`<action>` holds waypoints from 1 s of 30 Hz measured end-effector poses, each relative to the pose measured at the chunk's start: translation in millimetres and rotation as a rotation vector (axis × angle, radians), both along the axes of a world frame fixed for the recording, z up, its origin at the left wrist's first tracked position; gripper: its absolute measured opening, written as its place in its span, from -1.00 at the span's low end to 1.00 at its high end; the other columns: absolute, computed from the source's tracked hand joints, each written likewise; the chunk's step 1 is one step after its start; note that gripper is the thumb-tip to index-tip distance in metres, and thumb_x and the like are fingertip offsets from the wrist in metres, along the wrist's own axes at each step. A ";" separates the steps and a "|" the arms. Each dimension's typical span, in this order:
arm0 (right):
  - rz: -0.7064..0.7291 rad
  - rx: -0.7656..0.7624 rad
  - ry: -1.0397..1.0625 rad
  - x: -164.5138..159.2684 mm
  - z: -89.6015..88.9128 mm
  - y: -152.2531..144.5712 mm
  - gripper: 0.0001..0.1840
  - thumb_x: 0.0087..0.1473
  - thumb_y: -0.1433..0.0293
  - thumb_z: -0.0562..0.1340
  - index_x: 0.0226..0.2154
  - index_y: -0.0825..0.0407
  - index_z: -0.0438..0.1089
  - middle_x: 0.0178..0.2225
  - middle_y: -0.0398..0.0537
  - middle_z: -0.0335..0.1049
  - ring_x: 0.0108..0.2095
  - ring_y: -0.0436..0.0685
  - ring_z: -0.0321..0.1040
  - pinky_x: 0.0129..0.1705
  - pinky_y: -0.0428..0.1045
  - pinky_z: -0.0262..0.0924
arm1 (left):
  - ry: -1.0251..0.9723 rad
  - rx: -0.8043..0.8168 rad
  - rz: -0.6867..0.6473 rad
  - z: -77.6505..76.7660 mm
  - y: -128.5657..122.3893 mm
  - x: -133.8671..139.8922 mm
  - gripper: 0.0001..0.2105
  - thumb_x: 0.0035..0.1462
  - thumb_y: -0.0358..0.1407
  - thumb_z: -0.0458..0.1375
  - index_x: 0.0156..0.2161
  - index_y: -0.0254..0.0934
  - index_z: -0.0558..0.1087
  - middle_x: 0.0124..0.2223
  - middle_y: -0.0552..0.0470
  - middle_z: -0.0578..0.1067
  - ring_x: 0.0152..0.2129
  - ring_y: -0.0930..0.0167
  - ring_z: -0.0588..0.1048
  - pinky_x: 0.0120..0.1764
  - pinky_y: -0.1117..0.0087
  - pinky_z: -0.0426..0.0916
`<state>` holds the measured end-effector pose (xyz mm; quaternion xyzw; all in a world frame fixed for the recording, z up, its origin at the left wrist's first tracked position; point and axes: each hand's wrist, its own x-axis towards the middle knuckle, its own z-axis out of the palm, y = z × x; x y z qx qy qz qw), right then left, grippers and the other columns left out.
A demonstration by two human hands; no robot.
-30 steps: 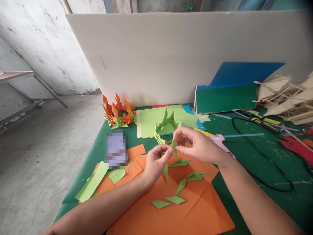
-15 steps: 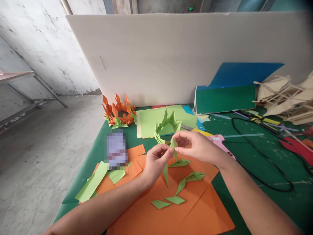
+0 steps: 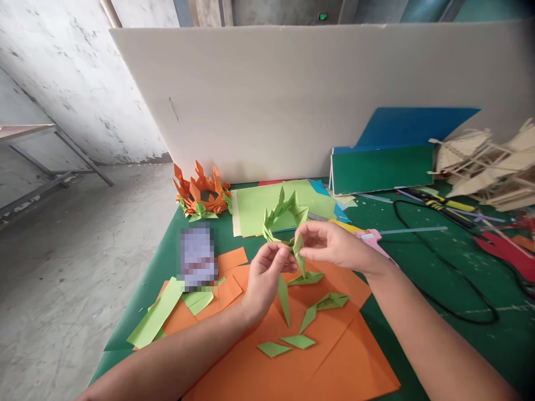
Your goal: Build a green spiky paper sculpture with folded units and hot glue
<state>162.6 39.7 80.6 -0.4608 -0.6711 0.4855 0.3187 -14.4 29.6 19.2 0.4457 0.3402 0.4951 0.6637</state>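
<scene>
My right hand (image 3: 332, 245) pinches a folded green paper piece (image 3: 299, 250) upright between thumb and fingers. Close beside it, my left hand (image 3: 267, 278) is closed, thumb against fingers. A pointed green paper piece (image 3: 283, 301) hangs below the left hand and appears to be held in it; its upper end is hidden. Just behind both hands stands a ring of interlocked green paper pieces (image 3: 271, 225), partly covered by them. On the orange paper (image 3: 346, 356) lie more folded pieces: an opened one (image 3: 333, 301), a flat diamond (image 3: 298, 341) and another diamond (image 3: 273, 349).
An orange paper crown (image 3: 200, 192) stands back left, behind a blurred purple item (image 3: 197, 256). Green sheets (image 3: 254, 211) lie behind the ring. Right of my hands are a pink glue gun (image 3: 374, 238), its black cable (image 3: 443, 267) and a wooden stick model (image 3: 493, 167).
The piece in my right hand has turned and come away from my left fingertips. The piece below my left hand has dropped slightly lower. The view has shifted a little.
</scene>
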 end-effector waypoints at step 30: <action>-0.357 0.061 0.219 23.1 1.8 10.1 -0.65 -0.10 0.23 0.40 -0.29 -0.01 0.32 -0.29 -0.06 0.49 -0.22 0.17 0.50 -0.22 0.05 0.39 | 0.052 -0.093 0.206 -12.5 8.3 -3.1 -0.74 0.07 -0.09 0.24 -0.37 -0.23 0.35 -0.36 0.13 0.39 -0.46 0.52 0.37 -0.27 0.45 0.27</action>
